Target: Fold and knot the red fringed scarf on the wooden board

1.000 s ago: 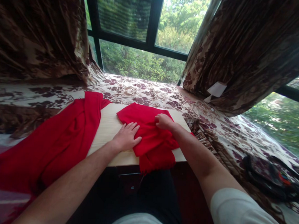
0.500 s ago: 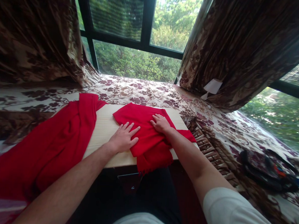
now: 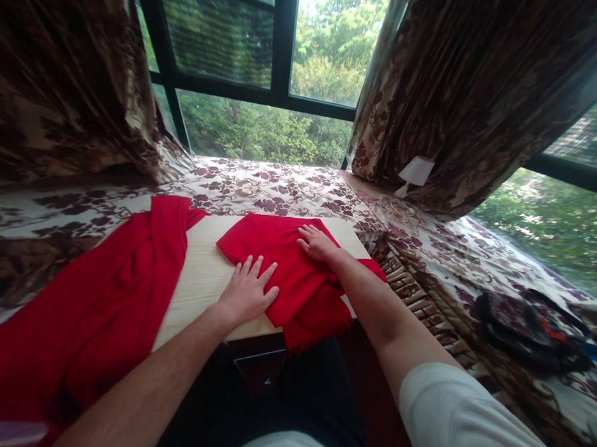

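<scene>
The red scarf (image 3: 277, 246) lies on the pale wooden surface (image 3: 195, 291), layered over itself, seemingly part folded. Both grips are spread, pinching nothing: the left hand (image 3: 249, 293) at its left edge, the right hand (image 3: 318, 243) flat on top. Not yet tucked in: 1 fringed end (image 3: 318, 324) at the near edge, 1 flap (image 3: 375, 269) at right.

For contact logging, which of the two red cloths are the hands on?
The central folded red cloth: the right hand lies on it, the left hand overlaps its edge. The other cloth lies over the left edge of the board.
</scene>
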Demonstrator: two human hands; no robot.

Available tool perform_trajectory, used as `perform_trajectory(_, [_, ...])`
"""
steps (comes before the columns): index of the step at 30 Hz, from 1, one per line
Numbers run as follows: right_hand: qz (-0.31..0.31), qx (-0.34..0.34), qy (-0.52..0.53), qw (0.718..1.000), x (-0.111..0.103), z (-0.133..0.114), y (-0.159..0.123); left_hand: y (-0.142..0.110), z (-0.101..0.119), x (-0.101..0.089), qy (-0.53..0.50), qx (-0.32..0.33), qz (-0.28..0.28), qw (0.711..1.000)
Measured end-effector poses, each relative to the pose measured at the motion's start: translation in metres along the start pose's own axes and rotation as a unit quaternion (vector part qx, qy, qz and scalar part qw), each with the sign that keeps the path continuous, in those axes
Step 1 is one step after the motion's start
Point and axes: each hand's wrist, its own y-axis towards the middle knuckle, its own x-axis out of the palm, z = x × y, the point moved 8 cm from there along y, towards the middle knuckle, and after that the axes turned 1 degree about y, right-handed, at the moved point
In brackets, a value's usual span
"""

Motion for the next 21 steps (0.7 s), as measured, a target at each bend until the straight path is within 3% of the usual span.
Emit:
perform_trajectory(3, [0.055,0.102,-0.020,0.993,-0.012,0.022,-0.011,0.000,-0.001,0.000,-0.010,0.006,0.000,1.000])
perform_trajectory(5, [0.037,0.177,-0.017,0.983,-0.009,0.041,-0.018,-0.001,-0.001,-0.001,-0.017,0.005,0.006,1.000])
perform_trajectory(7, [-0.003,0.209,0.007,0.978,0.000,0.055,-0.022,-0.001,-0.002,-0.003,-0.021,-0.002,0.013,1.000])
perform_trajectory(12, [-0.043,0.185,0.054,0.980,0.010,0.066,-0.019,-0.004,0.004,-0.011,-0.024,0.026,0.028,0.999])
perform_trajectory(15, [0.001,0.147,0.080,0.986,-0.007,0.069,-0.017,-0.007,0.008,-0.014,-0.032,0.058,0.025,0.997])
perform_trajectory(18, [0.046,0.167,0.082,0.982,-0.029,0.086,-0.031,-0.008,0.010,-0.013,-0.039,0.078,0.011,0.996])
perform_trajectory(21, [0.022,0.200,0.057,0.978,-0.038,0.110,-0.059,-0.007,0.010,-0.009,-0.042,0.078,-0.003,0.996])
